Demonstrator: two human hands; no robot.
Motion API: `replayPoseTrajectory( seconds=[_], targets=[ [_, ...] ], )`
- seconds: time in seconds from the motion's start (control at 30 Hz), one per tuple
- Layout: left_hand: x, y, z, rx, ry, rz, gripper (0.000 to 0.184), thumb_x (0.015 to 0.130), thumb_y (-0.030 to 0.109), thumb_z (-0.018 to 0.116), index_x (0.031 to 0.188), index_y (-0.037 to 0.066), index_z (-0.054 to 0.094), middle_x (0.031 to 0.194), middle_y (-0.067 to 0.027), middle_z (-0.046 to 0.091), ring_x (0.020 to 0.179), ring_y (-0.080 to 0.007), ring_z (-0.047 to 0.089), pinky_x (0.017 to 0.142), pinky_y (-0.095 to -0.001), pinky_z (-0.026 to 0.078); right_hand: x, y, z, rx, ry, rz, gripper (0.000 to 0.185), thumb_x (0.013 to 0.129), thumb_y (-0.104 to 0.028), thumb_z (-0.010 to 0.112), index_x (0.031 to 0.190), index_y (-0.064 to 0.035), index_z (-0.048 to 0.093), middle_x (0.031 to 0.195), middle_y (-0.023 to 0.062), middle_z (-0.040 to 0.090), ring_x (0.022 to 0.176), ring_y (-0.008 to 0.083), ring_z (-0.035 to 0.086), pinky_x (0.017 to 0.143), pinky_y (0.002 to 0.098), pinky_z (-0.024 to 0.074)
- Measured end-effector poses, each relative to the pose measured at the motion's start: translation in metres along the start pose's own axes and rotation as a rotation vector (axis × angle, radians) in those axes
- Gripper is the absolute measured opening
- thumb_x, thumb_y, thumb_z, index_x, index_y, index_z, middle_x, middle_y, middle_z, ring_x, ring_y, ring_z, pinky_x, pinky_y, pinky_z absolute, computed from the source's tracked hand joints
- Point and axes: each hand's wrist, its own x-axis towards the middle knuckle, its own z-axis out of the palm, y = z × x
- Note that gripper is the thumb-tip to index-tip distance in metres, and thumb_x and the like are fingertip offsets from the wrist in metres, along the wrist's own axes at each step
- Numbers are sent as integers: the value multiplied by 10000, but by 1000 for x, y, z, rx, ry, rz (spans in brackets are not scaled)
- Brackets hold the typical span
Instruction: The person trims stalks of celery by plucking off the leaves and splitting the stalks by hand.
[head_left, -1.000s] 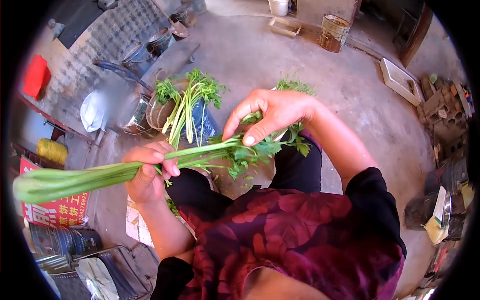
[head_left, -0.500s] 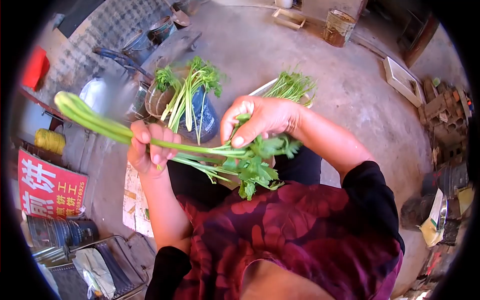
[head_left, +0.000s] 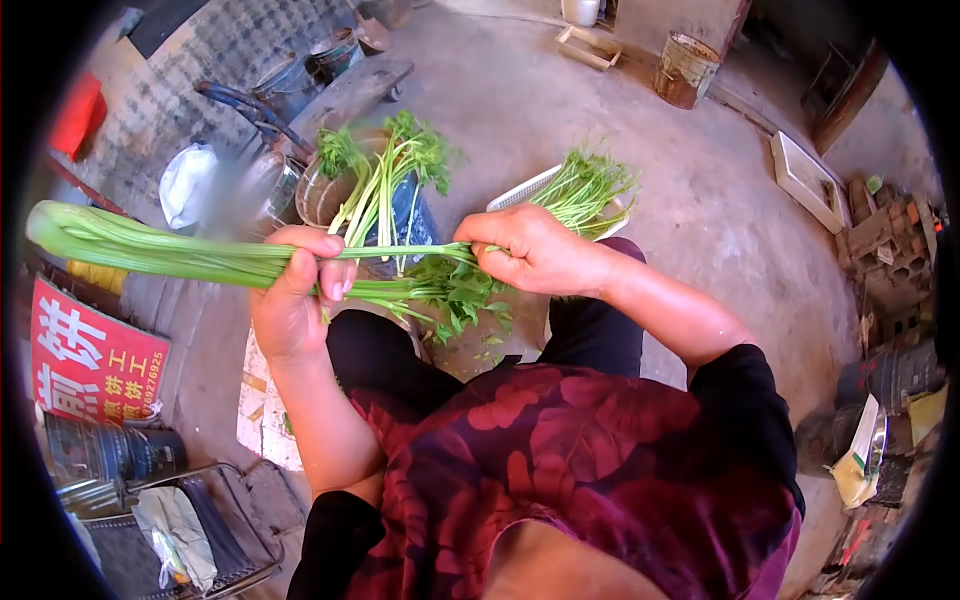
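Observation:
A bunch of celery [head_left: 170,250] lies across in front of me, its pale root end at the far left and its leaves to the right. My left hand [head_left: 300,290] is wrapped round the stalks near their middle. Toward the leafy end, my right hand [head_left: 540,250] is closed on the upper part of a stalk, fingers curled in. Green leaves hang just below and left of that hand. Past my hands, more celery [head_left: 375,190] rests over a blue bucket [head_left: 408,215]. A white basket [head_left: 525,188] holds thin green stems [head_left: 590,190].
A red sign [head_left: 95,350] stands at the left above a dark bucket [head_left: 110,445]. A rusty bucket [head_left: 686,70] and a shallow tray [head_left: 588,47] are on the floor at the back. Bricks [head_left: 890,240] are stacked along the right side.
The celery has swung so its root end sits lower and further left, showing more stalks. My right hand has closed and shifted slightly right and down, and the leaves now hang further left.

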Motion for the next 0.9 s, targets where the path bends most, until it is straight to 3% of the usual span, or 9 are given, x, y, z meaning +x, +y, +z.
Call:
replayPoseTrajectory(
  seconds=[0.1, 0.17, 0.23, 0.33, 0.47, 0.63, 0.7, 0.77, 0.9],
  targets=[
    [-4, 12, -4, -2, 117, 57, 214, 853, 233, 502, 880, 23, 536, 538, -25, 439, 469, -104, 372, 507, -255, 321, -6, 44, 15, 126, 366, 12, 139, 743, 4, 416, 767, -33, 548, 597, 23, 502, 545, 105, 468, 495, 277, 393],
    [-2, 35, -9, -8, 169, 180, 211, 862, 227, 487, 910, 25, 526, 543, -21, 428, 489, -103, 371, 529, -258, 321, -16, 58, -10, 328, 419, 408, 193, 774, -21, 396, 797, -73, 581, 652, -23, 509, 537, 51, 428, 471, 199, 358],
    [-3, 44, -15, 20, 191, 225, 209, 874, 225, 466, 944, 33, 508, 579, -22, 431, 517, -103, 373, 545, -261, 316, -15, 37, -29, 695, 622, 490, 190, 799, -35, 403, 826, -61, 590, 578, -51, 438, 506, 22, 406, 430, 191, 319],
    [-1, 36, -11, 14, 263, 244, 211, 877, 234, 463, 943, 39, 509, 616, -32, 449, 527, -103, 381, 542, -262, 317, -24, 4, -37, 681, 423, 292, 172, 843, -134, 444, 914, -81, 591, 626, -53, 469, 566, 42, 438, 456, 198, 346],
    [1, 24, -1, -42, 302, 252, 212, 879, 242, 458, 942, 47, 513, 599, -27, 451, 514, -100, 381, 532, -258, 311, -14, -5, -11, 900, 182, 422, 239, 840, -285, 515, 996, -113, 572, 737, -26, 495, 589, 68, 436, 464, 216, 355],
    [-2, 16, 13, -66, 230, 189, 208, 882, 238, 453, 944, 49, 511, 584, -32, 452, 500, -101, 369, 528, -256, 306, 14, 6, 4, 1615, 110, 428, 494, 744, -427, 623, 1155, -198, 474, 839, -16, 441, 638, 77, 396, 454, 213, 329],
    [-5, 13, 16, -52, 235, 164, 210, 881, 238, 454, 944, 45, 510, 584, -33, 451, 501, -103, 370, 529, -256, 307, 20, -1, 6, 1497, 42, 290, 571, 716, -435, 651, 1201, -229, 433, 782, -41, 411, 633, 76, 363, 495, 234, 321],
    [-7, 12, 17, -61, 241, 145, 212, 880, 234, 456, 945, 38, 504, 582, -32, 448, 502, -105, 371, 530, -257, 307, 25, -10, 7, 1450, 50, 227, 580, 733, -379, 651, 1209, -124, 440, 721, -52, 437, 556, 45, 370, 431, 175, 298],
    [-8, 13, 14, -101, 263, 138, 211, 879, 230, 457, 943, 33, 502, 578, -33, 447, 500, -107, 373, 529, -257, 308, 30, -2, 17, 1103, 62, 214, 464, 754, -302, 645, 1146, -91, 512, 750, -52, 472, 605, 36, 397, 440, 176, 314]
  ],
)
